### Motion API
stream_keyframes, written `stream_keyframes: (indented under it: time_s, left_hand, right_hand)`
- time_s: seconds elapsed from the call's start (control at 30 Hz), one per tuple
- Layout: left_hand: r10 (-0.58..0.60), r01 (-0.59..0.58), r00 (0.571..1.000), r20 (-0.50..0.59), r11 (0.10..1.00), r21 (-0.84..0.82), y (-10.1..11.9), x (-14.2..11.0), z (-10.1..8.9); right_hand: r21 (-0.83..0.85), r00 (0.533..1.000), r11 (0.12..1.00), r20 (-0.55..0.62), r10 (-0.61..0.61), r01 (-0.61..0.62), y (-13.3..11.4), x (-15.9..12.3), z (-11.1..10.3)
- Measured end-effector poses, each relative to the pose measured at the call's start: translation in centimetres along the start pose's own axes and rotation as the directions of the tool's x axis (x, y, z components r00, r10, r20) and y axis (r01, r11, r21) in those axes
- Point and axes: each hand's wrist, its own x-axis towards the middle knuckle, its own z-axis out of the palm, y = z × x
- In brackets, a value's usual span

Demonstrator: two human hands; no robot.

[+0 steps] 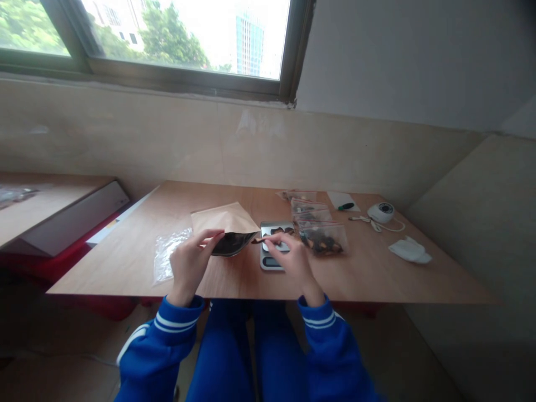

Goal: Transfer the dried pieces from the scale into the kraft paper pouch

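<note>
My left hand grips the open mouth of a brown paper pouch that lies on the wooden table; dark contents show inside the opening. My right hand pinches a small dark piece at the pouch's mouth, just above a small silver digital scale with a few dark pieces on its platform. An empty clear plastic bag lies left of my left hand.
Several clear zip bags with dark pieces lie right of the scale. Farther right are a white round device with a cord, a white cloth and a white card with a green item. A second table stands left.
</note>
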Motion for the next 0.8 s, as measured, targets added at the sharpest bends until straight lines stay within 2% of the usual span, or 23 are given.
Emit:
stream_keyframes:
  time_s: [0.07,0.13,0.2,0.27,0.33,0.4,0.47,0.5,0.57,0.63,0.67,0.7,0.77,0.8]
  left_hand:
    - [0.008,-0.009,1.0,-0.029,0.999,-0.031,-0.3,0.2,0.2]
    - [0.008,-0.011,0.999,-0.051,0.998,-0.058,-0.4,0.3,0.4]
    - [-0.005,0.001,0.999,-0.051,0.997,-0.074,-0.3,0.4,0.5]
    - [-0.028,0.025,0.999,-0.04,0.997,-0.077,-0.2,0.5,0.7]
    - [-0.047,0.043,0.998,-0.043,0.996,-0.077,-0.1,0.8,0.6]
    - [-0.067,0.063,0.996,-0.061,0.996,-0.071,0.1,1.3,0.4]
    - [-0.096,0.09,0.992,-0.085,0.994,-0.063,0.2,1.9,0.0]
    - [-0.111,0.105,0.989,-0.095,0.993,-0.062,0.2,2.2,-0.2]
    - [-0.137,0.13,0.984,-0.113,0.989,-0.068,0.4,2.7,-0.6]
    - [-0.158,0.149,0.98,-0.12,0.985,-0.083,0.4,3.0,-0.7]
    - [-0.164,0.154,0.98,-0.115,0.984,-0.094,0.5,3.1,-0.7]
    - [-0.166,0.155,0.981,-0.101,0.982,-0.11,0.5,3.1,-0.6]
    - [-0.155,0.146,0.986,-0.056,0.978,-0.15,0.6,2.9,-0.4]
    - [-0.146,0.139,0.989,-0.031,0.976,-0.165,0.7,2.7,-0.4]
  right_hand:
    - [-0.153,0.999,0.988,-0.048,0.02,-0.027,2.1,1.6,-1.1]
    - [-0.354,1.0,0.935,-0.013,0.015,-0.018,4.0,3.5,-1.4]
    - [-0.534,0.993,0.845,0.109,0.042,0.023,5.3,5.4,-0.8]
    - [-0.653,0.965,0.75,0.249,0.086,0.102,6.1,6.7,0.3]
    - [-0.702,0.928,0.687,0.355,0.11,0.187,6.4,7.5,1.3]
    - [-0.701,0.898,0.674,0.422,0.126,0.235,6.5,7.8,1.8]
    - [-0.664,0.89,0.712,0.439,0.125,0.228,6.5,7.6,1.7]
    - [-0.636,0.904,0.746,0.412,0.114,0.196,6.4,7.4,1.4]
    - [-0.534,0.957,0.84,0.28,0.074,0.091,5.6,6.7,0.3]
    - [-0.324,0.985,0.946,0.167,0.036,0.02,3.8,5.7,-0.8]
    - [-0.187,0.985,0.982,0.174,0.01,0.023,2.6,5.2,-1.2]
    - [-0.039,0.972,0.998,0.233,-0.038,0.048,1.3,4.6,-1.3]
    - [0.164,0.901,0.98,0.398,-0.174,0.117,-1.3,3.7,-0.7]
    - [0.193,0.87,0.97,0.441,-0.221,0.148,-2.4,3.4,0.1]
